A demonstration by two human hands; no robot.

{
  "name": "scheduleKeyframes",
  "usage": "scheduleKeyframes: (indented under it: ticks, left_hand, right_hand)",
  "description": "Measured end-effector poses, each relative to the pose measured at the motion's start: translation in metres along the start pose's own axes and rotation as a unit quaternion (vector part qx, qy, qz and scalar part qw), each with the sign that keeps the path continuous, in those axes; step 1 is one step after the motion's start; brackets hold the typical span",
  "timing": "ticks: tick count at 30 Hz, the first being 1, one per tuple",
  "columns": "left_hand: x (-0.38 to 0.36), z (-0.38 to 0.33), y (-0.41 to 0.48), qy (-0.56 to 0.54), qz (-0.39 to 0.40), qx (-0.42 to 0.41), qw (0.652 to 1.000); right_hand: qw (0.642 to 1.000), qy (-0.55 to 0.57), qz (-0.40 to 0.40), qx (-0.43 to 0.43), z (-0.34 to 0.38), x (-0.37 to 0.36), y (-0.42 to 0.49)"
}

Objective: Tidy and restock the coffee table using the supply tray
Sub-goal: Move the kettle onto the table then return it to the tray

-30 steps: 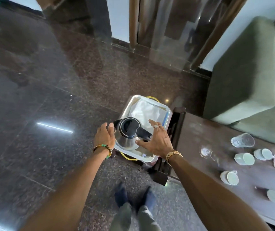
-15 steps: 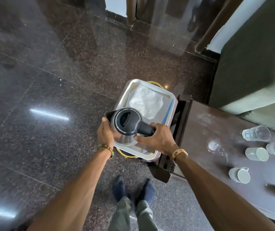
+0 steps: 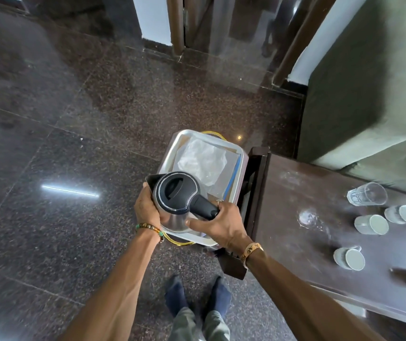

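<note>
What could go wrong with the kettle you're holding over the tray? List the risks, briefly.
The left hand only cups the smooth steel side of the kettle while the right hand grips the handle; it could slip onto the tray.
Its contents are hidden; tilting might spill through the spout.
On the coffee table, a glass and cups lie on their sides; a careless set-down could send them rolling.

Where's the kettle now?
Head view, centre: kettle held by left hand on body, right hand at handle, over the near end of the tray, beside the coffee table.
</note>
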State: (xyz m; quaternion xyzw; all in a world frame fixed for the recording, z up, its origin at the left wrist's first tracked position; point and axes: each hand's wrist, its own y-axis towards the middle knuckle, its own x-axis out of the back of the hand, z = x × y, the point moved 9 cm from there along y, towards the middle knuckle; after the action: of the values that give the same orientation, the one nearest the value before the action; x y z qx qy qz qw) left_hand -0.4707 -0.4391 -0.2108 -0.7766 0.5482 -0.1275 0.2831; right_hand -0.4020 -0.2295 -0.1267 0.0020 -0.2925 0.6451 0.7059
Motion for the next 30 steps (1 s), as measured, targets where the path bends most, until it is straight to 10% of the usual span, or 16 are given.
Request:
scheduleKeyframes:
  ticks: [14,30]
  left_hand:
    - [-0.151,-0.14,-0.128,0.16,0.216,-0.106,0.957]
    - [-0.324,-0.065,-0.34,0.19,0.364,-0.104,0.906]
  right_hand:
    - [0.972,0.052,-0.231,-0.007,0.088,0.146,-0.12]
    - [0.894,0.06,-0.439,-0.073,0.016,0.311,-0.301]
